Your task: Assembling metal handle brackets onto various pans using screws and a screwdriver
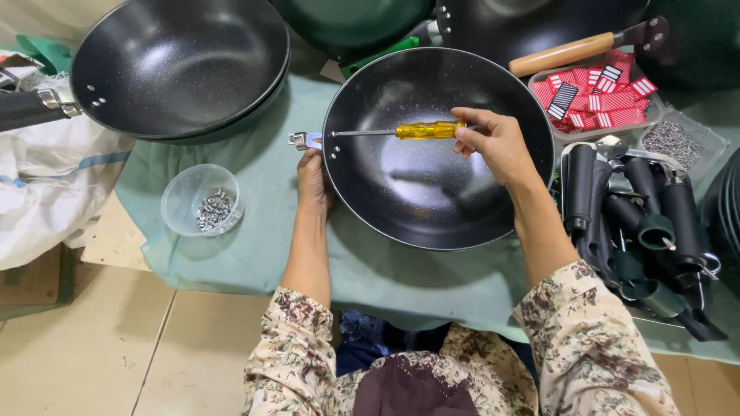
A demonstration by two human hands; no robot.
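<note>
A black speckled wok [432, 192] lies on a pale green cloth [254, 254] in front of me. My left hand [314, 179] rests against the wok's left rim, just below a small metal bracket [302, 140] that sticks out from it. My right hand [497, 142] grips a screwdriver [401, 131] with a clear yellow handle. Its thin shaft runs left across the bowl, and the tip meets the inner wall by the bracket.
Stacked black woks [181, 65] sit at the upper left, more pans behind. A clear cup of small metal screws [203, 202] stands left of the wok. Right are black pan handles [640, 223], red labels in a tray [597, 96] and a wooden-handled pan [566, 52].
</note>
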